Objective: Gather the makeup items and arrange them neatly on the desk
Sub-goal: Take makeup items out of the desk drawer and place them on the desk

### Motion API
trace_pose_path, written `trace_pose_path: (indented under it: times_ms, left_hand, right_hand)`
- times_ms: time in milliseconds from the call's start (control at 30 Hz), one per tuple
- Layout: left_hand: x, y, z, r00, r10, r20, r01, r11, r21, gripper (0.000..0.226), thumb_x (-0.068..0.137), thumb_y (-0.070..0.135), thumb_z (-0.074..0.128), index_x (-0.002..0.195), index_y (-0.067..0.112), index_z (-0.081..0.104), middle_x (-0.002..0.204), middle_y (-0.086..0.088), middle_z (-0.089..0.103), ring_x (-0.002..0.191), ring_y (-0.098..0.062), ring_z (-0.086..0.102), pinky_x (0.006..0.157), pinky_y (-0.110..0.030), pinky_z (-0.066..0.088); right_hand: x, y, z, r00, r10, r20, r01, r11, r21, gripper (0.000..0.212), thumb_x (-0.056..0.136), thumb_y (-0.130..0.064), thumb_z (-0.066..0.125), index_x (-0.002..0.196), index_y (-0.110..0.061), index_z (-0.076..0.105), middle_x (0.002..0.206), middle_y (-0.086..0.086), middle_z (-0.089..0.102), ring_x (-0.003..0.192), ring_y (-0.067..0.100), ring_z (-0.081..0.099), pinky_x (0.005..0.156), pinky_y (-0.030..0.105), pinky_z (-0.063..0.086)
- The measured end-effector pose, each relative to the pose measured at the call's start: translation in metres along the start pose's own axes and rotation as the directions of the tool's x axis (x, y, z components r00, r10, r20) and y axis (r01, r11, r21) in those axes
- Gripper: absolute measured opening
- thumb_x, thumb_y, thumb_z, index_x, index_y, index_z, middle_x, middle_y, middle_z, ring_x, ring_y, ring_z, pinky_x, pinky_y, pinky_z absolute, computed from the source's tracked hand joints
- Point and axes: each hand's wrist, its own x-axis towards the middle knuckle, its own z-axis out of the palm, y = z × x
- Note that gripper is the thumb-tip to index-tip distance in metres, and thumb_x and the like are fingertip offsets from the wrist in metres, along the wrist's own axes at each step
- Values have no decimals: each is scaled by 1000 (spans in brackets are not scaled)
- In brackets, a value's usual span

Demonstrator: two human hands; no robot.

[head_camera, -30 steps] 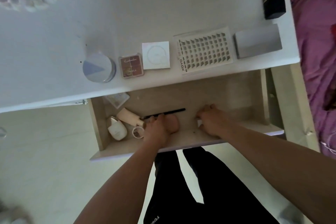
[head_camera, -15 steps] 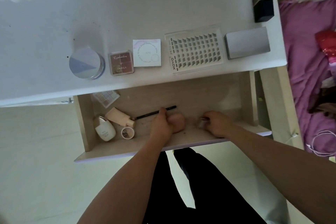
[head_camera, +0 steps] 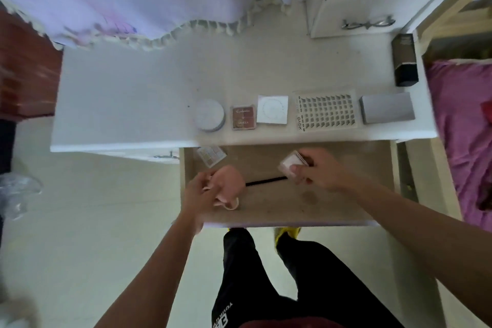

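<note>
**Left hand** (head_camera: 202, 194): grip clamped, fingers curled round a pink sponge (head_camera: 230, 182) over the left part of the open drawer (head_camera: 383, 184). We judge the sponge is lifted clear for the trip up to the counter (head_camera: 119, 93). A small pale ring shows just under the hand, and we cannot name it.

**Right hand** (head_camera: 319, 172): grip together on a small pale case (head_camera: 288, 165), pinched between thumb and fingers above the drawer's middle. We read the pinch as suited to a thin, flat piece.

**Pencil** (head_camera: 266, 181): black, flat on the drawer floor between the two hands and touched by neither. We count it as not yet gathered.

**Clear palette** (head_camera: 211, 155): at the drawer's back left, just beside the counter edge, beyond the left hand.

**Counter row**, left to right along the front edge: round tin (head_camera: 209, 114), brown palette (head_camera: 243, 118), white square (head_camera: 273, 109), lash tray (head_camera: 326, 110), grey box (head_camera: 387, 112). They sit side by side, squared to the edge. We take this as the arranged line, and judge that the held pieces belong at one end of it.

**Black box** (head_camera: 404, 61): behind the row, at the right edge.
</note>
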Motion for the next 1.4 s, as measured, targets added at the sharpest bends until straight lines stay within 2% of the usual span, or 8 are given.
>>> trace_pose_path:
  times_ms: [100,233,333,500,867,1033,1233,1400]
  left_hand:
    - [2,24,-48,997,52,-63,-57,995,-82,21,91,3,63,109,14,66,104,-15,62,96,-31,65,72,-43,60]
    - [23,50,-110,984,109,-142,-118,991,-60,25,90,8,66,114,10,65,110,-17,59,102,-33,62,74,-45,60]
    - [44,64,-147,977,141,-158,-146,989,-24,25,89,8,66,114,8,64,105,-17,58,100,-34,61,73,-44,60]
    - [81,82,-188,982,122,-145,-114,992,63,29,87,5,67,115,8,60,96,-10,55,93,-30,59,63,-34,58]
    - [152,97,-242,988,124,-96,-108,982,156,26,87,12,67,113,11,62,98,-11,59,90,-30,60,82,-50,54]
    - [164,95,-257,979,185,-88,-153,946,287,26,91,22,61,116,16,63,98,-3,64,100,-28,62,90,-41,50]
    - [167,98,-249,944,317,-93,-216,806,551,34,94,18,52,127,10,58,117,-14,57,105,-30,58,87,-31,45]
    - [150,101,-234,890,451,63,-315,511,800,40,85,23,60,125,19,57,133,-10,46,123,-32,42,98,-41,42]
  right_hand:
    - [15,-53,12,996,-87,0,87,996,-3,18,89,-15,69,107,-14,63,95,1,68,79,14,67,61,20,53]
    - [43,-124,34,984,-178,-3,177,978,-115,36,88,-25,70,121,-10,63,108,5,67,95,21,64,83,35,53]
    - [67,-170,54,982,-187,-22,180,965,-190,44,87,-21,71,129,-14,59,117,5,63,106,23,60,92,35,46]
    - [106,-225,87,979,-200,-36,173,913,-371,44,84,-19,69,127,-20,58,121,3,63,110,24,58,87,30,44]
    - [184,-271,153,992,-115,45,122,858,-500,15,85,-11,61,94,-16,49,99,4,54,94,25,51,72,28,33]
    - [192,-277,163,992,-119,30,117,837,-535,18,90,-18,57,108,-15,59,110,3,53,105,24,51,78,29,36]
    - [189,-284,119,993,-118,-7,92,810,-580,23,96,-23,51,114,-15,62,113,2,61,108,25,56,83,32,41]
    - [178,-273,100,996,-14,90,78,643,-762,22,93,-27,59,114,-32,60,108,-11,56,104,14,53,80,28,37]
